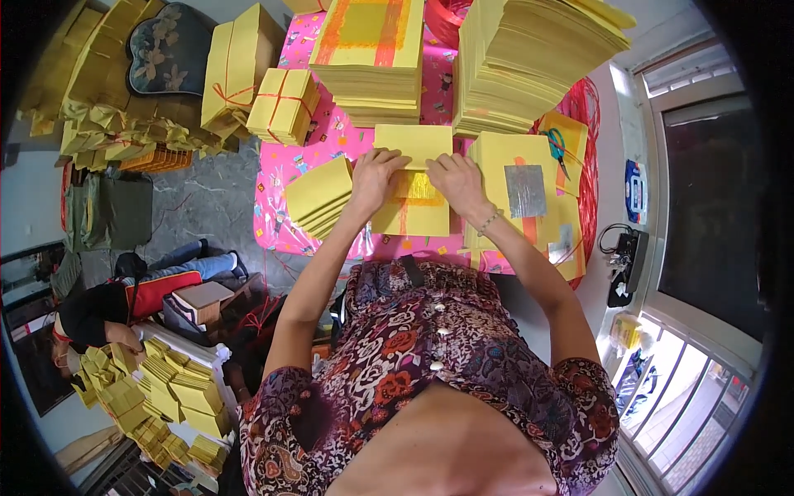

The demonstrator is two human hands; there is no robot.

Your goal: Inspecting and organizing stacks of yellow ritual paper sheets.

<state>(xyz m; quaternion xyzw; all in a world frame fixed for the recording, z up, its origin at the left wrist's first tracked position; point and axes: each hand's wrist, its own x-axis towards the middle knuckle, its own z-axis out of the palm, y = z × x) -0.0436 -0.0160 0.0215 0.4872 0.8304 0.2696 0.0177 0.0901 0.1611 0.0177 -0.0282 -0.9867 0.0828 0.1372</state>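
A sheet of yellow paper [413,217] lies before me on the table, with an orange-and-gold patch across its middle. Its far part [413,140] is bent up along a crosswise line. My left hand [379,178] grips the sheet at that line, fingers curled and pressed down. On the other side my right hand [456,183] does the same, near the gold patch. Left of the sheet lies a fanned pile of folded yellow papers [318,198]. To the right is a stack of yellow sheets [506,153], with a silver foil square [526,192] on top.
Tall yellow paper stacks [368,74] [529,74] stand at the back of the pink patterned table [273,207]. Tied bundles [284,106] sit back left. Blue-handled scissors [556,147] lie at right beside red plastic strands [589,165]. Another person [99,310] works at lower left among yellow papers.
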